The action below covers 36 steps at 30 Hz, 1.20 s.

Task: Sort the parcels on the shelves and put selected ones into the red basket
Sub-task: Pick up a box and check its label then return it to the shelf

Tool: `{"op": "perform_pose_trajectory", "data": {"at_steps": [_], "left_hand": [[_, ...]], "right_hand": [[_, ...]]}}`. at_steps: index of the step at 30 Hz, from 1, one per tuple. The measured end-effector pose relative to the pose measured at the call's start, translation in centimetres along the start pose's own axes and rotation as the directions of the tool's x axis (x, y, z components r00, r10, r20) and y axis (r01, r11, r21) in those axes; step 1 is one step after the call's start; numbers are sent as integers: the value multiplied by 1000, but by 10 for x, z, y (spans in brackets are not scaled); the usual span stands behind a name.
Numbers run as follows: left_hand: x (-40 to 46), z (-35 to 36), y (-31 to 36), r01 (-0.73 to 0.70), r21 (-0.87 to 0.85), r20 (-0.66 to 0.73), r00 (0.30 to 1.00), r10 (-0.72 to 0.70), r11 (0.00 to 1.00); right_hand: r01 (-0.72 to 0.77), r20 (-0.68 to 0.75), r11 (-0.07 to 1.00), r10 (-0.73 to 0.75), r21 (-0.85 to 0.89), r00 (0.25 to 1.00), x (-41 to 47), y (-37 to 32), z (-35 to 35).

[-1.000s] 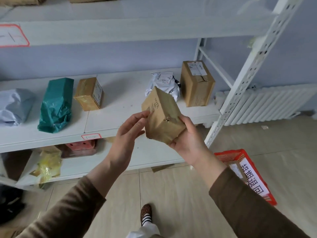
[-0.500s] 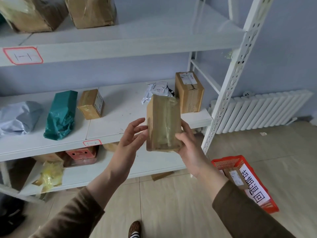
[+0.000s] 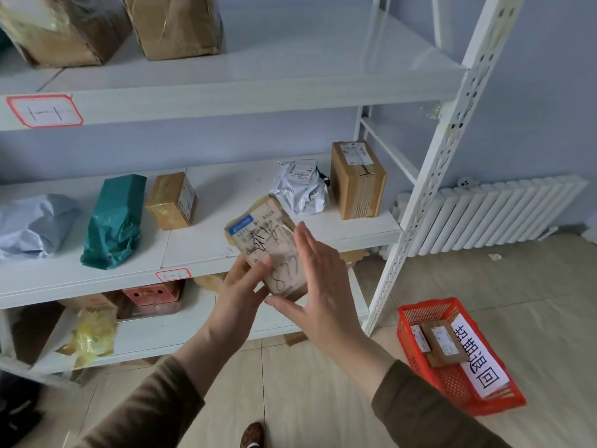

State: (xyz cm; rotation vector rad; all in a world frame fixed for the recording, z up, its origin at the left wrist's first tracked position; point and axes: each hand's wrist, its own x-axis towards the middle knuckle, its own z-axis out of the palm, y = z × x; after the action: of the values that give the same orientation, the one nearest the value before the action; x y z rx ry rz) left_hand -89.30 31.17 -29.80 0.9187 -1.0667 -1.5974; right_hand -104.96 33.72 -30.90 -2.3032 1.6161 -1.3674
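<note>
Compared to half a second back, the small parcel [image 3: 269, 250] is flipped so its scribbled label faces the camera. The left hand [image 3: 240, 287] grips its lower-left edge, fingers curled on it. The right hand [image 3: 318, 279], at 3 o'clock of the parcel, has let go, fingers now flat and spread. The red basket [image 3: 452, 360] sits on the floor at 4 o'clock.

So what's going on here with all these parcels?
A person stands at a white shelf unit, holding a small brown parcel in the left hand, label side up. The right hand is open beside it. A red basket on the floor to the right already holds boxes.
</note>
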Motion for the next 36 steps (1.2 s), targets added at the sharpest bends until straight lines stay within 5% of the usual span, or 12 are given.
{"op": "perform_pose_trajectory", "data": {"at_steps": [6, 8, 14, 21, 28, 36], "left_hand": [[10, -12, -1, 139, -130, 40, 990, -135, 982], [8, -11, 7, 155, -155, 97, 985, -142, 976], [36, -32, 0, 149, -76, -37, 988, -152, 986], [59, -65, -3, 123, 48, -88, 989, -118, 991], [99, -99, -18, 168, 34, -197, 967, -158, 985], [213, -147, -5, 221, 158, -157, 968, -196, 963]], "right_hand": [[-363, 174, 787, 319, 499, 931, 6, 8, -6], [-459, 289, 702, 357, 545, 889, 6, 12, -1], [-665, 484, 374, 472, 647, 737, 18, 14, 27], [-718, 610, -26, 550, 695, 571, 44, 19, 71], [-789, 597, -96, 711, 607, 372, 92, 30, 135], [-818, 531, -93, 801, 568, 277, 181, 56, 216]]}}
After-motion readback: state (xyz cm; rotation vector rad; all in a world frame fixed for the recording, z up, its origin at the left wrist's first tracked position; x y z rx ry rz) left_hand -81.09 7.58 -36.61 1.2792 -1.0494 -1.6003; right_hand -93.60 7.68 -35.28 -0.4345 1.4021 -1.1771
